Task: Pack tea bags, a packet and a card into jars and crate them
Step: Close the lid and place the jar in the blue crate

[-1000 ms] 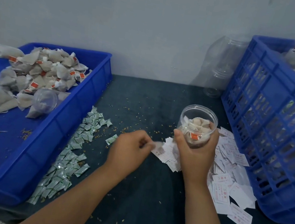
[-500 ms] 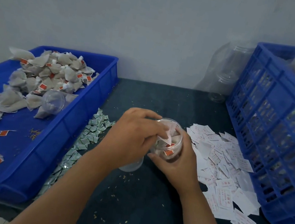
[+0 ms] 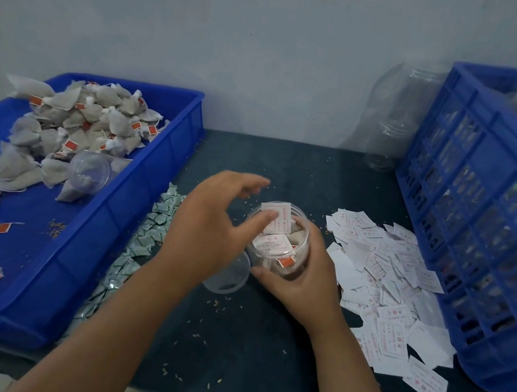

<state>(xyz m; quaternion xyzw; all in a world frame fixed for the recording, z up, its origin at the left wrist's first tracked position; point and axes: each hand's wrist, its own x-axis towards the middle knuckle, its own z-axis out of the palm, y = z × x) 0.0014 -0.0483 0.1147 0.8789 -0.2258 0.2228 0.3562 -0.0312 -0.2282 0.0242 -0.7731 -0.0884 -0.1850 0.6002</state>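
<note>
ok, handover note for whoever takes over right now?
Left hand: open over the jar mouth, thumb touching the card.
Right hand: grips the jar, tilted.
Done: tea bags and the card are in the jar. Packet inside: cannot tell.
Left: check for a packet, add one from the green packets beside the tray if missing, then put the jar in the blue crate on the right.
</note>
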